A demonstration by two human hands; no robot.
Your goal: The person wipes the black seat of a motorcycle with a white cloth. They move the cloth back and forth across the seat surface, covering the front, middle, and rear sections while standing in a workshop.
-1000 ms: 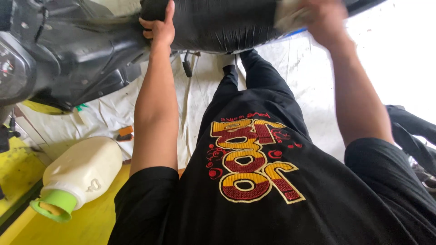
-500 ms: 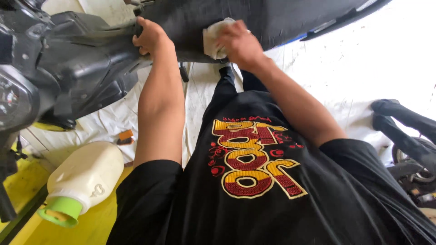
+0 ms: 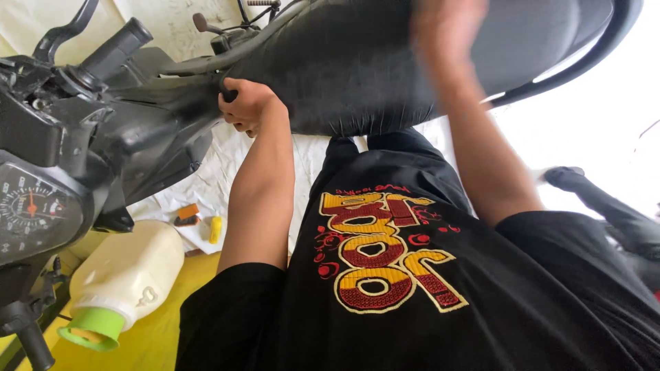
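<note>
Nearest to the camera, the person's black shirt (image 3: pixel 412 295) with a yellow and red print is filling the lower part of the view. Below the motorcycle seat (image 3: pixel 357 75) and to the side of the shirt, a cream plastic jug (image 3: pixel 127 275) with a green neck is lying on its side on the yellow floor (image 3: pixel 158 336).

The left hand (image 3: pixel 244 106) is curling closed around the front edge of the seat, where the seat is meeting the black body panel (image 3: pixel 144 137). The right hand (image 3: pixel 447 27) is resting on top of the seat, further along it, but it is blurred, so I cannot tell if it is gripping anything or lying flat.

The seat is black, wide and slightly shiny, with small wrinkles along its lower side, and it is stretching across the top of the view above the person's body.

In my judgement, the left fingers are sitting close to the gap between seat and panel, so they could be pinched if the seat is dropping. The jug under the seat side could also be kicked, and it could be leaking if its neck is open.

Beyond the seat, the speedometer (image 3: pixel 34 209) and the handlebar grip (image 3: pixel 113 48) are showing.
</note>
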